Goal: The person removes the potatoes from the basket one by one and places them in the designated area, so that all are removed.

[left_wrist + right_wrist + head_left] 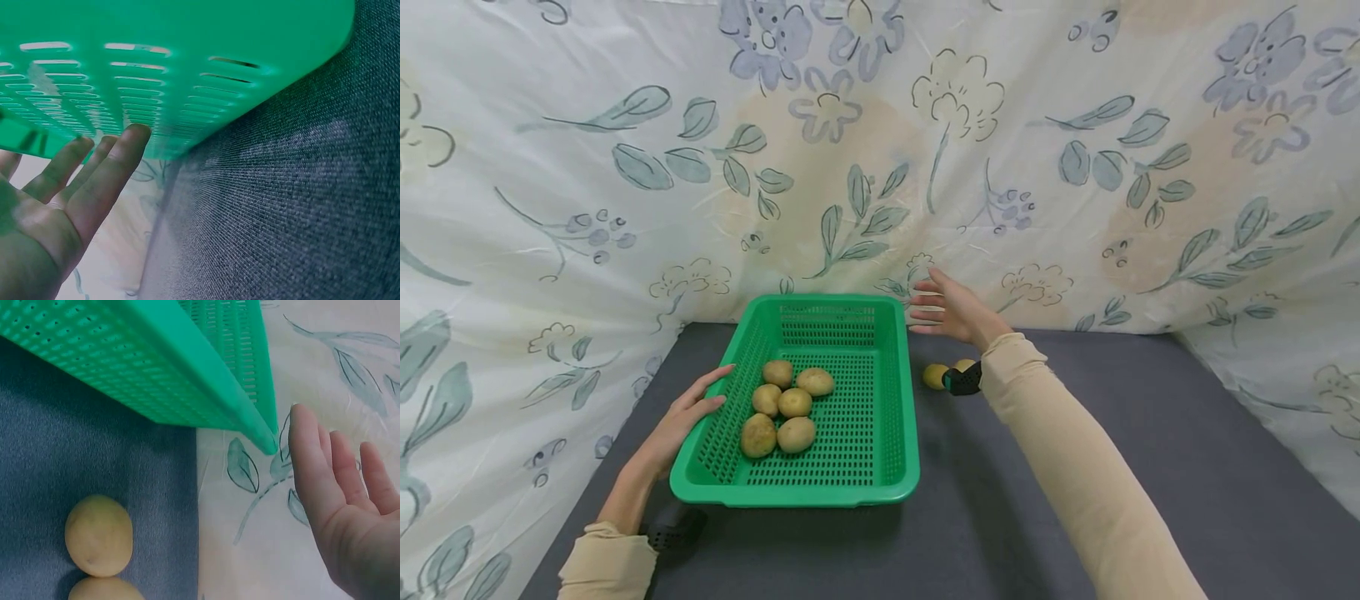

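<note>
A green slotted plastic basket (850, 400) stands on the dark table with several potatoes (795, 402) gathered toward its left side. My left hand (679, 421) is at the basket's left wall, fingertips by the rim. In the left wrist view the fingers (109, 178) reach nearly straight to the slotted side; whether they press on it I cannot tell. Beyond the far right corner my right hand (953, 307) hovers with fingers extended and spread, apart from the rim and holding nothing. Two more potatoes (99, 535) lie on the table right of the basket, partly hidden by the right wrist's black strap in the head view.
A dark grey cloth (1120, 433) covers the table and extends to the right of the basket. Floral fabric (865, 183) hangs behind the table's back edge and along both sides. A black wrist device (964, 379) sits under the right wrist.
</note>
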Action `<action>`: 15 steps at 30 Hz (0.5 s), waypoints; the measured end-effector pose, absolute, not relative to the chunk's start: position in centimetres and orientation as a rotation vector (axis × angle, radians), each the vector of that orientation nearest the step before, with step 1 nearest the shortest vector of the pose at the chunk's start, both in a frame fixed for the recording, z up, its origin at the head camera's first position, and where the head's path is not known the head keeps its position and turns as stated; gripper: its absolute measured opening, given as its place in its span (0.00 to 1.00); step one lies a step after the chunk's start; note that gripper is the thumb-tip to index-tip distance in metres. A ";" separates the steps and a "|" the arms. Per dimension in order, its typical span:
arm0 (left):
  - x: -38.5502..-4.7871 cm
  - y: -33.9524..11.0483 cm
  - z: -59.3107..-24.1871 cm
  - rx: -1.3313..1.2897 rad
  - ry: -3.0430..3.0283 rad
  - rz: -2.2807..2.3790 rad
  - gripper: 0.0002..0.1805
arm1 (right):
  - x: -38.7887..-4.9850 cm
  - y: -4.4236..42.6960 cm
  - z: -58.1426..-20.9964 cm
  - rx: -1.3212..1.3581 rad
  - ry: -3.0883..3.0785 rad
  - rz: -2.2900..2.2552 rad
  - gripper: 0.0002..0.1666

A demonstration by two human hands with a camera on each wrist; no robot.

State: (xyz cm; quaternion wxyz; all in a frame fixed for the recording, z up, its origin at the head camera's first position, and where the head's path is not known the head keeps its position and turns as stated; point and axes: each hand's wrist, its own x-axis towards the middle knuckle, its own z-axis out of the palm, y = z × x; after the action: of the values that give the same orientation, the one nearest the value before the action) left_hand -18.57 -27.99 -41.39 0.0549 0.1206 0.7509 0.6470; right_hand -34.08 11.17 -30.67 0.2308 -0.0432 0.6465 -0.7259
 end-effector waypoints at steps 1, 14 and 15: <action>-18.6 -28.0 -41.4 0.367 2.274 1.969 0.31 | -34.1 11.0 -30.7 -0.123 1.779 -1.993 0.39; -18.5 -27.9 -41.4 0.376 2.290 1.962 0.31 | -33.8 8.6 -30.7 -0.160 1.795 -1.935 0.41; -18.5 -27.9 -41.4 0.376 2.289 1.963 0.31 | -33.8 8.4 -30.8 -0.162 1.791 -1.936 0.41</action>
State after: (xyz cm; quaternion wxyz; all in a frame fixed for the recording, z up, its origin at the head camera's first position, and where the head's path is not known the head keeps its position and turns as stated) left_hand -18.55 -27.91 -41.40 0.0514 0.1235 0.7524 0.6450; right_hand -33.80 8.40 -30.75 0.2470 -0.0594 0.6568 -0.7100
